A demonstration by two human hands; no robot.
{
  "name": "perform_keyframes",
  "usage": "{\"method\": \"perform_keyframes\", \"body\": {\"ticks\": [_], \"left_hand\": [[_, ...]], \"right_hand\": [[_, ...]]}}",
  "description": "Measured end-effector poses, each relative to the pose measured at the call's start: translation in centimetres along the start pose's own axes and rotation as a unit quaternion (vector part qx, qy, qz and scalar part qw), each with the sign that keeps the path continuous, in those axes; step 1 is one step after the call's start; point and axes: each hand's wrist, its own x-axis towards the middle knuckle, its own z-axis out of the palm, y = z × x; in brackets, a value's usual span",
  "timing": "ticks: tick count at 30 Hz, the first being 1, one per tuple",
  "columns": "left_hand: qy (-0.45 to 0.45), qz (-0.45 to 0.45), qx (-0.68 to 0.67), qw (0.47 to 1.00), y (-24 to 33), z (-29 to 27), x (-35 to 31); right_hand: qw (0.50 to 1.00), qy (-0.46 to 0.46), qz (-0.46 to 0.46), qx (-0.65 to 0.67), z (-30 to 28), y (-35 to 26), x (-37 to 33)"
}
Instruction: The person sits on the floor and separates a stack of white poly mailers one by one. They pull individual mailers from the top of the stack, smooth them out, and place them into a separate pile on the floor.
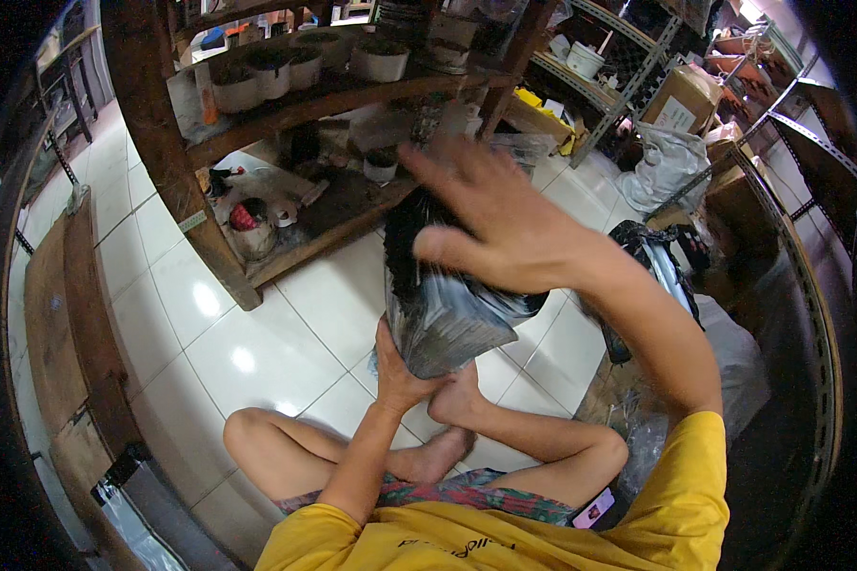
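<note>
From the head view, I see the left hand [408, 379] closed around the lower end of a black plastic bundle [448, 328], thumb up its near left side. The bundle is held in front of the crossed legs, above the white tiled floor [257, 381]. The right hand [505, 224] is wide, fingers spread and blurred, over the bundle's upper part; I can't tell whether it touches. Beyond the bundle I have a wooden shelf [257, 138] bearing white pots [381, 62]. A phone [593, 509] lies beside the right knee.
</note>
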Motion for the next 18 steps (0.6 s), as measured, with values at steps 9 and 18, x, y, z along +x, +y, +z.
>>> {"method": "perform_keyframes", "body": {"ticks": [9,18], "left_hand": [[0.004,0.011,-0.024,1.000,-0.3,0.4,0.4],[-0.020,-0.039,-0.031,0.999,0.6,-0.6,1.0]], "right_hand": [[0.999,0.039,-0.015,0.020,-2.2,0.7,-0.4],[0.999,-0.019,0.030,-0.035,-1.0,2.3,2.2]]}}
